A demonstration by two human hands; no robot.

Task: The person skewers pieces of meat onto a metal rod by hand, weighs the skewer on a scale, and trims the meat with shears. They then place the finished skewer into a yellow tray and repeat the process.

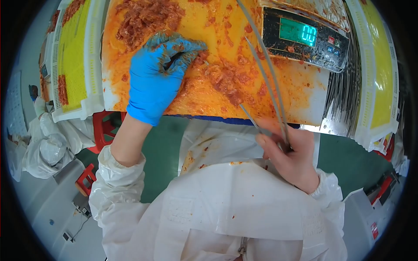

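My left hand (159,76), in a blue glove smeared with orange sauce, is closed in a pinch on a piece of marinated meat (201,57) over the sauce-covered board. Bare, my right hand (291,152) grips several thin metal skewers (271,80) at the board's near edge. One skewer (249,116) points up and left to a clump of meat (227,81) lying between my hands. Past my left hand sits a larger pile of meat (148,19).
A digital scale (305,38) reading 0.0 stands at the back right, above a bundle of metal skewers (344,102). White-rimmed yellow trays flank the board (311,93); the left tray (74,56) holds skewered meat. A person in white (52,143) is at far left.
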